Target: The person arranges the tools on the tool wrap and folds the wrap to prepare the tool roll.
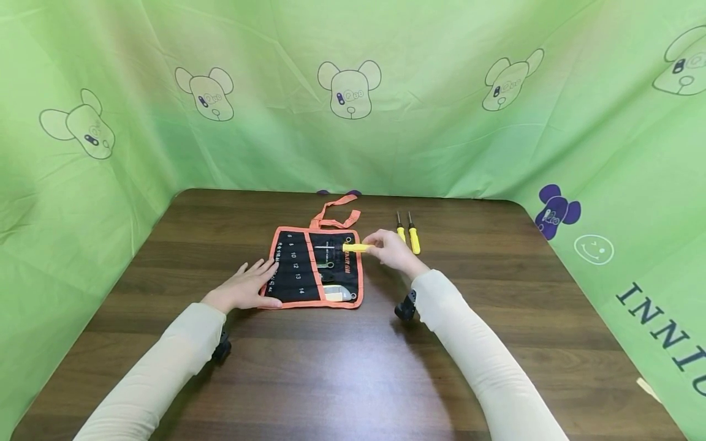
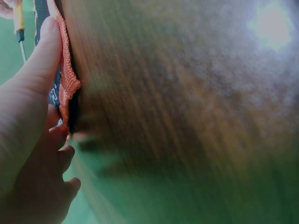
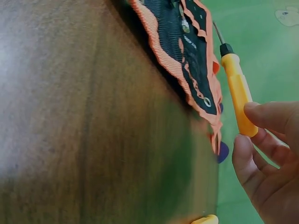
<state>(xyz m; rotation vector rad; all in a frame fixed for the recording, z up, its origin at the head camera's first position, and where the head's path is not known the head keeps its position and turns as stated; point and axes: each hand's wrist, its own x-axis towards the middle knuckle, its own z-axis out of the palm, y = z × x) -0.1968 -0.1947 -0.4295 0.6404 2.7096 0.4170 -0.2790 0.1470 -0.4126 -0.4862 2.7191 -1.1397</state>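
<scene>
A black tool pouch (image 1: 300, 305) with orange trim lies spread out on the table, white numbers printed on its left part. My left hand (image 1: 242, 289) rests on the pouch's left edge, fingers spread; in the left wrist view the thumb (image 2: 46, 44) lies on the orange trim. My right hand (image 1: 393, 250) pinches a screwdriver by the end of its yellow handle (image 3: 239, 91). The screwdriver's thin shaft points left, above the pouch's right part. In that part sit a grey and cream tool (image 1: 337, 293) and a small green item, its kind unclear.
Two more yellow-handled screwdrivers (image 1: 413, 241) lie side by side right of the pouch, just behind my right hand. Orange tie straps (image 1: 325, 215) trail from the pouch's far edge. Green printed cloth (image 1: 287, 147) hangs behind and beside the wooden table (image 1: 331, 380).
</scene>
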